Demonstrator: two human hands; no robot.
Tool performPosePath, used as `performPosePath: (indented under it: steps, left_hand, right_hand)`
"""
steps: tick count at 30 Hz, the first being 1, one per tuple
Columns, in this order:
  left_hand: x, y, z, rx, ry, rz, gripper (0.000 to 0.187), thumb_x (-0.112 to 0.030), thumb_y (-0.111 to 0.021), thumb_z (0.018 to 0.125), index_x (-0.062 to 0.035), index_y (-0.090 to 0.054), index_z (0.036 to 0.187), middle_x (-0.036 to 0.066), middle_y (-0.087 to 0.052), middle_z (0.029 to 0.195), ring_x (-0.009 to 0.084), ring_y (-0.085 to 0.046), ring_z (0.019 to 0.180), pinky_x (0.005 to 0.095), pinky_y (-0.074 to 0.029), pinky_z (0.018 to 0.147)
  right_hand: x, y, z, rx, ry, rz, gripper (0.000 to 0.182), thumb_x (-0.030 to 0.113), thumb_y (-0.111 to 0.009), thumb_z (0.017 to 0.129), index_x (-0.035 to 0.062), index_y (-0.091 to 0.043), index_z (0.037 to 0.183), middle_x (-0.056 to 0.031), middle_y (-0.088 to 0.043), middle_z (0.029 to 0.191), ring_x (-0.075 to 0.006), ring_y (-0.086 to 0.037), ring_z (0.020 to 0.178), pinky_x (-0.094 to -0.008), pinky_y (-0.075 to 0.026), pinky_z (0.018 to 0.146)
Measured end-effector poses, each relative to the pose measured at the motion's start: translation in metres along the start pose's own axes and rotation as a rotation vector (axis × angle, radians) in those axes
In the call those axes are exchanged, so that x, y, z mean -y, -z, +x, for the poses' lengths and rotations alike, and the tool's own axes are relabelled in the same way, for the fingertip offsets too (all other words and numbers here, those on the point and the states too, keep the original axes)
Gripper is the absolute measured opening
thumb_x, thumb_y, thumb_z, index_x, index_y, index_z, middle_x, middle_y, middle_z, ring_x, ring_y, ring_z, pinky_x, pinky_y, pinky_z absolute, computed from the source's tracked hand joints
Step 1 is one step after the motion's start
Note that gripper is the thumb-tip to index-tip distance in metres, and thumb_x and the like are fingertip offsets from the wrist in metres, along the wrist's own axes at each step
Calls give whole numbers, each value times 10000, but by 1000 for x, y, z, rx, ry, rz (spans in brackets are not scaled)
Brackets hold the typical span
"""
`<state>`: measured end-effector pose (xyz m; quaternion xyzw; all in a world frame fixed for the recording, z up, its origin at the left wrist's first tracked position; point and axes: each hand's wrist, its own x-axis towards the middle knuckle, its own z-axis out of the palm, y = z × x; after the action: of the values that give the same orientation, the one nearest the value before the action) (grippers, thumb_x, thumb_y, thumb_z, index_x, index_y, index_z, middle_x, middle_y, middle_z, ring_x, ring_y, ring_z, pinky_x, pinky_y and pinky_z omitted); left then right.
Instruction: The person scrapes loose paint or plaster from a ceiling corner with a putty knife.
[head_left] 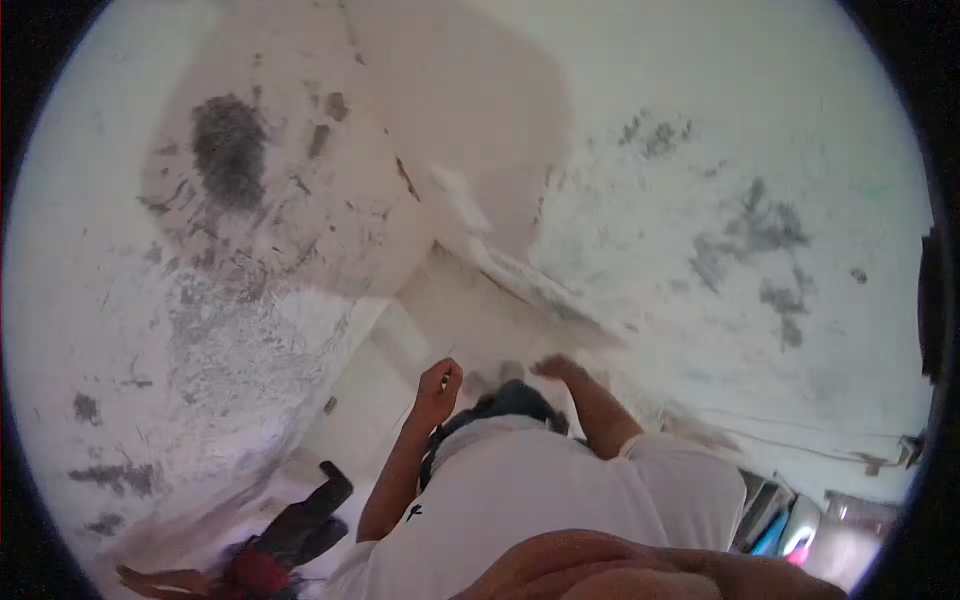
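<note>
Low in front of my white shirt [540,480], my left hand [440,380] is closed, with a small pale bit showing between the fingers; I cannot make out what it is. My right hand [558,367] hangs to the right of it, apart from it and smeared by motion, so its fingers are unclear. Both hands are above the pale floor [470,310], near the corner where two walls meet. Dark clothing [515,400] shows below my shirt, between the hands.
The left wall [260,340] and right wall [750,300] carry dark patches and scuffs. At the lower left is another person [300,530] in dark trousers, with an arm stretched out. A cord [800,445] runs along the right wall; blue and pink items [775,535] are at the lower right.
</note>
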<state>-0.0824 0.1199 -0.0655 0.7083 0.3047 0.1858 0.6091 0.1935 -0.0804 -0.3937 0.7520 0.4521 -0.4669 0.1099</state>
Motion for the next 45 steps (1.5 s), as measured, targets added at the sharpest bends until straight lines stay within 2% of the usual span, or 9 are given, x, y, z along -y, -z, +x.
performPosePath:
  steps: [7,9,16,18,23,27,33,39,45]
  left_hand:
    - [-66,52,32,-176,-280,561,144,-155,-649,879,-73,-607,990,91,-596,1085,287,-568,1033,433,-464,832]
    - [-113,52,22,-237,-234,1075,366,-263,-657,871,-136,-587,1207,135,-494,1306,319,-437,1258,468,-381,989]
    - [-227,44,-40,701,-865,-340,591,-463,-575,923,-145,-465,1410,202,-382,1454,372,-329,1358,519,-210,1117]
    - [-183,32,-41,1031,-409,-360,718,-575,-536,911,-98,-415,1434,171,-405,1445,325,-360,1348,477,-280,1099]
    - [-162,98,-73,291,120,689,645,-567,-474,941,-113,-489,1400,199,-362,1489,410,-364,1335,589,-268,1069]
    - [-211,69,-108,481,-976,-159,734,-588,-434,948,-47,-414,1444,215,-348,1495,377,-293,1398,516,-169,1140]
    - [-29,26,-84,513,431,571,659,-558,-453,949,-132,-407,1450,181,-332,1515,370,-260,1418,488,-164,1172]
    - [-157,65,-52,57,-258,659,632,-543,-554,901,-104,-518,1354,178,-476,1408,390,-379,1341,503,-275,1116]
    - [-174,-6,-35,1058,-353,-180,467,-395,-531,968,-21,-571,1245,178,-560,1295,306,-507,1228,437,-392,1018]
  right_hand:
    - [-88,-39,-160,-214,-326,894,553,564,-603,860,39,-563,691,-97,-556,602,-206,-572,551,-400,-461,485]
    - [-88,-16,-158,-224,-288,950,541,552,-603,864,38,-571,700,-99,-557,604,-207,-573,552,-400,-462,486]
    - [-39,73,-98,-212,-129,776,500,512,-602,877,33,-599,734,-106,-561,613,-213,-575,556,-404,-466,490]
    - [-22,93,-92,-217,-74,732,488,501,-602,881,32,-607,744,-108,-562,616,-215,-575,557,-404,-467,491]
    - [11,128,-86,-231,-24,655,461,472,-602,890,29,-627,768,-114,-565,622,-219,-577,560,-407,-470,494]
    - [-3,133,-89,-261,-75,629,439,450,-602,898,26,-643,788,-118,-567,627,-222,-578,562,-408,-472,496]
    - [-34,135,-66,-147,-50,468,402,362,-567,913,47,-656,1147,-156,-644,800,-274,-623,669,-407,-507,647]
    - [1,122,-112,-550,-83,544,644,593,-547,878,5,-657,1115,-196,-681,1043,-341,-641,966,-422,-476,887]
    - [-16,58,-186,-356,-289,751,620,578,-525,900,-16,-675,996,-228,-679,966,-353,-650,937,-452,-486,849]
